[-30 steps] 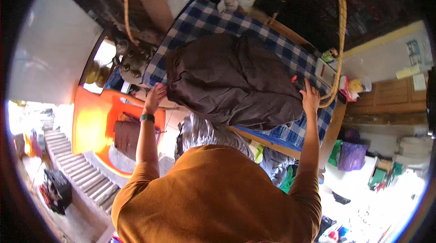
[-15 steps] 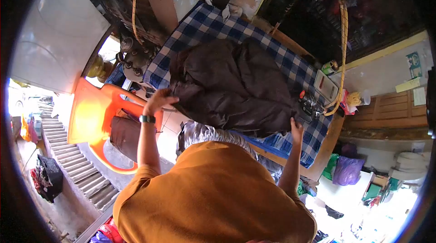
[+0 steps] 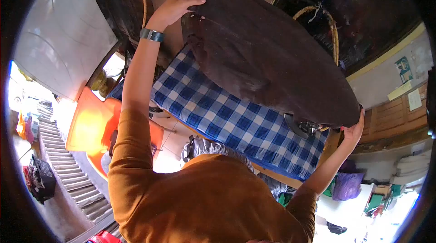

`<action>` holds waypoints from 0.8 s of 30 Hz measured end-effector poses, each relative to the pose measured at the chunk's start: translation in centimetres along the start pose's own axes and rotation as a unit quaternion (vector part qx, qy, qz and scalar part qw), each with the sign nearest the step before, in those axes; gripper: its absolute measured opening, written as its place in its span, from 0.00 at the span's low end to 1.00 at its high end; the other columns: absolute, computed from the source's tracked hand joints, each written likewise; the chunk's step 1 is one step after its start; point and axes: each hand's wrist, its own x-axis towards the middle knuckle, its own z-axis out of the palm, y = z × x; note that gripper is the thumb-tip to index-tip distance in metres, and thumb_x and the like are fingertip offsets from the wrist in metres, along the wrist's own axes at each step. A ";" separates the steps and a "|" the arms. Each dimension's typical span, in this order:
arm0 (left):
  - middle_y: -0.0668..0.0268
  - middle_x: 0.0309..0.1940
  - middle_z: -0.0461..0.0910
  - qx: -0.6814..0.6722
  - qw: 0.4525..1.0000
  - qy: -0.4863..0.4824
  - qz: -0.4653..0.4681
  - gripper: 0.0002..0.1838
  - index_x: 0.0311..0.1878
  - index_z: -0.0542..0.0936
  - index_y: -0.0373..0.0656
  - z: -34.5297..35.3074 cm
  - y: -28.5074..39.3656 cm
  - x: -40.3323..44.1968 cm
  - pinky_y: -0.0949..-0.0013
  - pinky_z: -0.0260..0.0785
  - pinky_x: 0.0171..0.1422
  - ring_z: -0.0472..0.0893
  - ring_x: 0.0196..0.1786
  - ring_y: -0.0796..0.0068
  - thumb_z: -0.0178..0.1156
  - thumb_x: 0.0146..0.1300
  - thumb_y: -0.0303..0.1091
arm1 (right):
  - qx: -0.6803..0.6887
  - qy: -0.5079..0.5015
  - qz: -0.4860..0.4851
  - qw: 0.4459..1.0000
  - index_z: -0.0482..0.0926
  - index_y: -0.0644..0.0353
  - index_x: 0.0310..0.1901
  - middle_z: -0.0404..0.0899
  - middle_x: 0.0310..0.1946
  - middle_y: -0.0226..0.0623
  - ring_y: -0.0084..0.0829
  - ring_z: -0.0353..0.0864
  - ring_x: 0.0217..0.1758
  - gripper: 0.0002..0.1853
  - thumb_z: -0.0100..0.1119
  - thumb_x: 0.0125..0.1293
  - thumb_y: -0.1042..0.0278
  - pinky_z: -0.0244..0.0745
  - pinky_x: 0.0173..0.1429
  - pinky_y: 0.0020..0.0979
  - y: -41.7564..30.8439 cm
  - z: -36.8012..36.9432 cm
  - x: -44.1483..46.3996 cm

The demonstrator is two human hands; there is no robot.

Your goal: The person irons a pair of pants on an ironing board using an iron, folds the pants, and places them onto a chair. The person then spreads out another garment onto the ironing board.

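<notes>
A dark brown garment (image 3: 268, 61) is stretched out in the air between my two hands, above the table; its exact kind does not show. My left hand (image 3: 175, 9), with a watch on the wrist, grips its upper left corner. At the lower right end, my right hand (image 3: 354, 131) pinches the other corner. Below hangs free space over a blue-and-white checked cloth (image 3: 227, 111) that covers the table. A dark and silver metal object that looks like an iron (image 3: 302, 127) rests on this cloth, partly hidden by the garment.
An orange plastic chair (image 3: 91, 129) stands to the left. A striped hose or cord (image 3: 336, 38) hangs at the back right. To the right lies a purple bag (image 3: 347, 186). A black basket (image 3: 43, 177) is at the far left.
Both hands have lifted the brown garment off the checked cloth and spread it, moving up and away from me. More of the checked cloth shows at the front.
</notes>
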 end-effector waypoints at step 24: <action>0.66 0.58 0.72 0.009 0.979 0.191 0.066 0.44 0.66 0.64 0.36 -6.6 1.8 3.4 0.71 0.67 0.53 0.74 0.49 0.74 0.60 0.57 0.62 | 0.059 -0.078 -0.032 0.995 0.65 0.60 0.63 0.68 0.62 0.41 0.41 0.66 0.64 0.33 0.60 0.62 0.49 0.61 0.66 0.47 -0.9 4.0 -0.6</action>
